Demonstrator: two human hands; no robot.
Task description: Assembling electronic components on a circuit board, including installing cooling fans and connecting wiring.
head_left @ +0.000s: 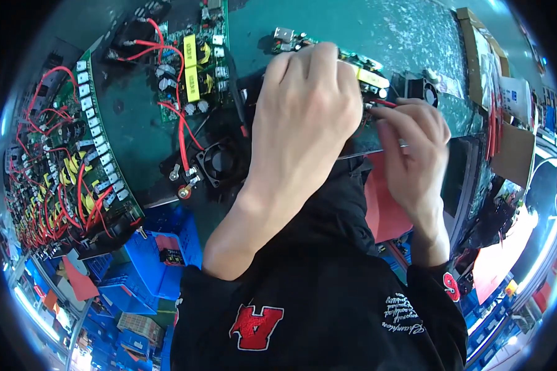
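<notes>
My left hand [309, 93] is closed, back upward, over a green circuit board [368, 65] with a yellow-wrapped part. Its fingers curl down out of sight onto the board, whose metal-cased end shows beyond the knuckles. Just to the right, my right hand [418, 145] has thumb and index finger brought together at the board's near edge. A short red wire [385, 103] lies at those fingertips; the hand is slightly blurred. A small black fan [422, 93] stands beyond the right hand.
On the green bench [408, 25], another board [195, 68] with red wires and a second black fan [220, 162] lie left. Several wired boards [74, 167] are stacked at far left. Blue crates [161, 260] stand below; cardboard [515, 151] and red wires [494, 133] are at right.
</notes>
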